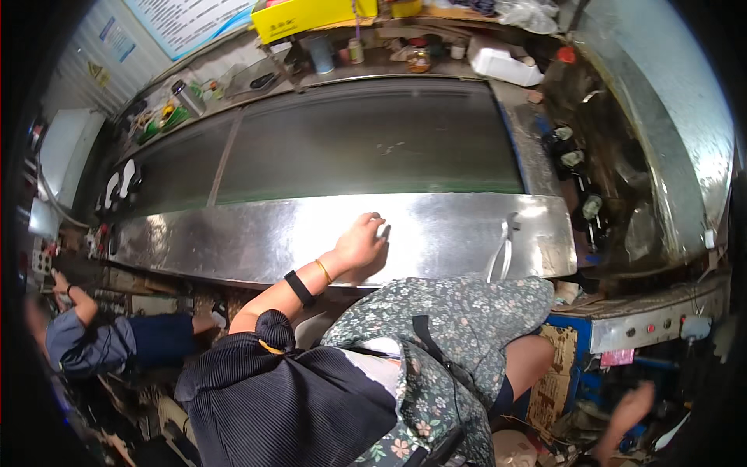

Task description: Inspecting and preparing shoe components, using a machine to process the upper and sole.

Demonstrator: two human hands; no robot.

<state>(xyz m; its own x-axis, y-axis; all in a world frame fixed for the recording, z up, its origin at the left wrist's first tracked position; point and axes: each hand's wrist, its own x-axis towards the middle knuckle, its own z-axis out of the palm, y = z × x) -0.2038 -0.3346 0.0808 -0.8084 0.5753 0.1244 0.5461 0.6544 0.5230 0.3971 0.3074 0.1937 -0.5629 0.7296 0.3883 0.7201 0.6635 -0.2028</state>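
My left hand (364,241) rests on a shiny metal worktop (451,233), its fingers curled together. A small pale bit shows at its fingertips, too small to name. A yellow bangle (323,271) and a black wristband (299,289) circle that wrist. Low on the right, my right hand (634,402) is away from the worktop and smeared by motion, so its fingers cannot be read. To the right of my left hand, a slim silver tool (504,247) with a darker top end lies on the metal.
Beyond the worktop runs a dark conveyor belt (366,140). A yellow box (303,17) and a white jug (504,62) stand behind it. Black shoe-like pieces (124,183) sit at the far left. A co-worker (101,338) is at lower left, and a control panel (654,323) at right.
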